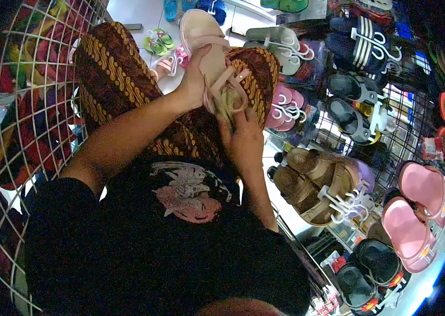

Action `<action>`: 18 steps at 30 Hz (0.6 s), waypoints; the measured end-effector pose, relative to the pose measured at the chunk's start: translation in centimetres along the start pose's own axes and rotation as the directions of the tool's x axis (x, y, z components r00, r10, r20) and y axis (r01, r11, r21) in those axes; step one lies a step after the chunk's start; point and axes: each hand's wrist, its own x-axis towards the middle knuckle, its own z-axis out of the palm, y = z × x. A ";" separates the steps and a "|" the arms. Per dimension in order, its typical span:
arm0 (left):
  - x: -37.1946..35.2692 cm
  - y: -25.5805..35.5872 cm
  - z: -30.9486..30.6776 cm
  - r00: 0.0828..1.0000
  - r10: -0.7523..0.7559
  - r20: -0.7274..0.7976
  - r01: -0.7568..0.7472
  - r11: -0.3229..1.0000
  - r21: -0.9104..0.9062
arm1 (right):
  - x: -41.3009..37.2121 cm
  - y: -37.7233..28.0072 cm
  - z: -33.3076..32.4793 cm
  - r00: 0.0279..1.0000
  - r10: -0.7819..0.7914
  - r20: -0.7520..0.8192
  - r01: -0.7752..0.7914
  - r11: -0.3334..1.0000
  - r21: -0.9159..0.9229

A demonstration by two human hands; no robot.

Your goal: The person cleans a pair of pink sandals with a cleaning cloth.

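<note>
Left hand [193, 81], right hand [243, 139] around beige sandal [209, 50], fingers curled.

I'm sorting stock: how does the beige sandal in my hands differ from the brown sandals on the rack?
The beige sandal is held by the left hand, the right hand at its straps; the brown sandals hang on a white hanger on the rack. The beige sandal has thin straps; the brown sandals have wide bands. Both show their footbeds.
</note>
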 end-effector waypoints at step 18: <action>1.4 -1.2 -1.5 0.993 0.061 0.104 -0.073 0.990 0.120 | -0.5 -1.0 0.2 0.995 0.098 0.012 -0.099 0.983 0.152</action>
